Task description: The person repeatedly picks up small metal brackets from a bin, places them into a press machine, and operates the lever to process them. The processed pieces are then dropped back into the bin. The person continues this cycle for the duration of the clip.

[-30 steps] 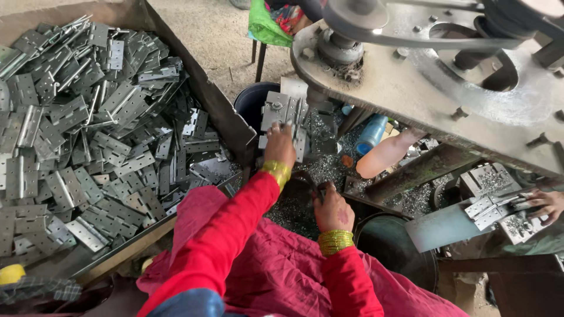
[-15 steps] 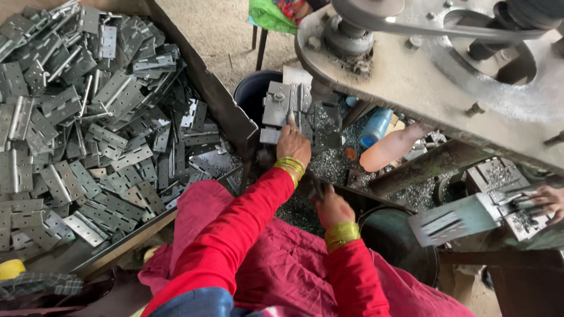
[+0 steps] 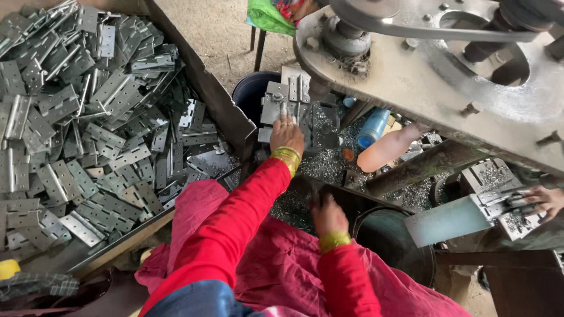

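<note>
while two hands (image 3: 286, 134) work, countless hinges (image 3: 88, 129) lie heaped.

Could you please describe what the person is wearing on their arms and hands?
Both arms are in long bright red sleeves. The left hand has a stack of yellow-gold bangles at the wrist, and the right hand has a yellow-gold band. Both hands are bare, without gloves.

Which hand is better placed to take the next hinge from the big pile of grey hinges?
Probably the left. The left hand rests at the press's hinge plates, right next to the hinge pile on the person's left. The right hand sits lower, over metal chips, farther from the pile.
</note>
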`<state>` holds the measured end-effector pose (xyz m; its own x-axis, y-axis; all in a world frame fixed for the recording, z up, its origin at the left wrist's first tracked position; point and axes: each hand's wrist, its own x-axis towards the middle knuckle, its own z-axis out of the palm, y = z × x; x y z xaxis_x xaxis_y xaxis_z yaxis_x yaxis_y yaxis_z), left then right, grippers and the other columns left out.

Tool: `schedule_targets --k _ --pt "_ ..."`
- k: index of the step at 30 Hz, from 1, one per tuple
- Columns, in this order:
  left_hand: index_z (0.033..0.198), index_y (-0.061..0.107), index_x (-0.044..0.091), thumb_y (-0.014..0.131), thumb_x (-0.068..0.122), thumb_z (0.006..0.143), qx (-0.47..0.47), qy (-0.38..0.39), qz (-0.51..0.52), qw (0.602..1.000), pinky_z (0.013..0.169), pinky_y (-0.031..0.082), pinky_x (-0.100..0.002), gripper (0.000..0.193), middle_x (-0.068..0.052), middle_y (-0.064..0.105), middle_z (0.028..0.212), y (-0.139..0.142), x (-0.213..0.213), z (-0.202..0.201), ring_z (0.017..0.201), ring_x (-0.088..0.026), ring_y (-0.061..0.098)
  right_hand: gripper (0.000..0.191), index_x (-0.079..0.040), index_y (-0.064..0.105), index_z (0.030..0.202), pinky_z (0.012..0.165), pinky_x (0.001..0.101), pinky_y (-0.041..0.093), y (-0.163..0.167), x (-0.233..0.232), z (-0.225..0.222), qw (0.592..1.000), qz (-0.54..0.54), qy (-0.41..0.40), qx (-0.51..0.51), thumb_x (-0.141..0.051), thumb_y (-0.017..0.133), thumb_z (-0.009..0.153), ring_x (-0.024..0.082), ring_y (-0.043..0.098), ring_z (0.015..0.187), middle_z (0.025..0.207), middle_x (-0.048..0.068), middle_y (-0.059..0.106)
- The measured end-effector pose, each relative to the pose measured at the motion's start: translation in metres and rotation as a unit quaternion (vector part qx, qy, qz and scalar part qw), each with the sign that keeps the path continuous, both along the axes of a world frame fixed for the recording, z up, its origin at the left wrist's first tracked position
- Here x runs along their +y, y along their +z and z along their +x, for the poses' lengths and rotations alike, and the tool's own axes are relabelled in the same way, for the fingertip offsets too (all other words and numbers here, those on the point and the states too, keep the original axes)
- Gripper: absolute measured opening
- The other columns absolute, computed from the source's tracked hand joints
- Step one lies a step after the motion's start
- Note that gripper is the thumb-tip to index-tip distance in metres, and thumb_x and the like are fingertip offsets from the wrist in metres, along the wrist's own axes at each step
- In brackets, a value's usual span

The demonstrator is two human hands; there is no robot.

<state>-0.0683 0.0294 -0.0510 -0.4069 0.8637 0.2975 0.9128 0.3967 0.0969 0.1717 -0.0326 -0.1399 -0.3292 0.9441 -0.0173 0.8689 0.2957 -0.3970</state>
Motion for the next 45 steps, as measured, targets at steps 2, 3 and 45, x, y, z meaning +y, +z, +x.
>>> schedule_targets --k 2,3,45 --pt "0.120 0.072 0.000 0.052 0.028 0.093 -0.002 -0.006 0.023 1.000 0.113 0.023 -0.048 0.043 -0.020 0.046 0.154 0.003 -0.010 0.000 0.149 -0.033 0.031 0.046 -0.010 0.059 0.124 0.082 0.0547 0.054 -0.002 -0.019 -0.001 0.996 -0.078 -0.040 0.001 -0.040 0.067 0.091 0.046 0.068 0.097 0.100 0.026 0.072" --pt "0.116 0.074 0.003 0.053 0.026 0.092 -0.009 -0.013 0.025 1.000 0.116 0.019 -0.052 0.039 -0.018 0.045 0.155 0.006 -0.017 -0.002 0.149 -0.033 0.031 0.049 -0.011 0.058 0.128 0.082 0.0553 0.053 -0.003 -0.023 -0.001 0.992 -0.115 -0.060 0.000 -0.041 0.067 0.091 0.047 0.068 0.098 0.100 0.026 0.071" --pt "0.126 0.064 0.014 0.076 0.030 0.086 0.034 -0.202 0.110 0.973 0.125 0.023 -0.053 0.045 -0.006 0.065 0.139 0.024 -0.109 -0.002 0.138 -0.024 0.051 0.072 -0.007 0.048 0.145 0.117 0.0549 0.027 0.199 -0.036 -0.049 0.947 0.271 0.010 0.173 -0.027 0.079 0.084 0.042 0.036 0.146 0.153 0.024 0.043"
